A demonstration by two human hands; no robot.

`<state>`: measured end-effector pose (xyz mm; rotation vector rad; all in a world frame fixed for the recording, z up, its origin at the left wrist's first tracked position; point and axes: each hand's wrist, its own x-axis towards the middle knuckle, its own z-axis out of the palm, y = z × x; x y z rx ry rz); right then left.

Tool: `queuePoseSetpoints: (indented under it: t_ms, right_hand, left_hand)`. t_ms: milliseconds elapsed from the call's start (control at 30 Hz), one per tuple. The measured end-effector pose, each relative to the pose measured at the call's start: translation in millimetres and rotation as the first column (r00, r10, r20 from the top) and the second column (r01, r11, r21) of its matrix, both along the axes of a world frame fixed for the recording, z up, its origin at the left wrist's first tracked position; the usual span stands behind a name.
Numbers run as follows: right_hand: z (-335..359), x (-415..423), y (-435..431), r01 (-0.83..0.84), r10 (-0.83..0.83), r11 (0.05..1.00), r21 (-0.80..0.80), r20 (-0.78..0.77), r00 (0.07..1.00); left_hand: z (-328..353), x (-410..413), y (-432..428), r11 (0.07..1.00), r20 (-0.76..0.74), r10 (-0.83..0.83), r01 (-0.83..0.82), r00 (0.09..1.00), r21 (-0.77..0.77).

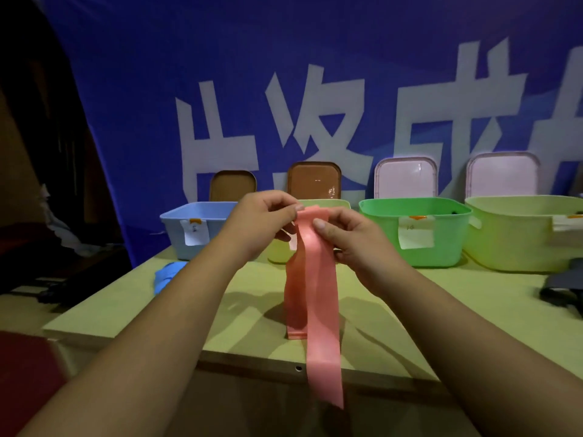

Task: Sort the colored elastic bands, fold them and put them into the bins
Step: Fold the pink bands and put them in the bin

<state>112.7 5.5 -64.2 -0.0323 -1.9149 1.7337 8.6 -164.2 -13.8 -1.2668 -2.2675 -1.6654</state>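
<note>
The long pink band (318, 294) hangs folded over at its top, one end lower, in front of the row of open bins (448, 244).

band (318, 298) pink | bins (197, 228) blue, (416, 231) green | table (164, 298) yellow-green

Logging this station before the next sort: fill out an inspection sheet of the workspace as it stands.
Surface: yellow-green table.
Job's things: pink band hangs doubled over from both hands, its nearer strand reaching past the table's front edge; blue band lies on the table at left; four open bins stand in a row: blue bin, small yellow-green bin, green bin, large yellow-green bin.
Clutter: dark material at the right edge, kind unclear; two brown lids and two pale lids propped behind the bins.
Hands: left hand and right hand both pinch the pink band's top.
Cables: nothing seen.
Surroundings: blue banner with white characters behind.
</note>
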Motion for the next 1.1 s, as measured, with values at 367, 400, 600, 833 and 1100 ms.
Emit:
queuePoseSetpoints:
  t_ms: [367, 400, 600, 833, 1100]
  right_hand:
    - [47, 40, -26, 0.061, -0.059, 0.998, 0.029, -0.059, 0.996]
    - [50, 43, -27, 0.061, -0.059, 0.998, 0.031, -0.064, 0.996]
    - [58, 58, -33, 0.066, -0.063, 0.996, 0.052, -0.067, 0.996]
    - [63, 69, -42, 0.070, -0.064, 0.994, 0.081, -0.082, 0.995]
    - [65, 77, -49, 0.110, -0.102, 0.991, 0.081, -0.097, 0.990]
  left_hand:
    - [52, 49, -29, 0.994, 0.029, -0.099, 0.100, 0.995, -0.048]
    - [55, 51, -30, 0.993, 0.023, -0.099, 0.100, 0.995, -0.054]
    - [66, 64, -39, 0.994, 0.008, -0.094, 0.094, 0.996, -0.059]
    - [75, 78, -48, 0.992, -0.024, -0.091, 0.089, 0.996, -0.089]
    - [83, 92, -53, 0.990, -0.074, -0.096, 0.087, 0.993, -0.115]
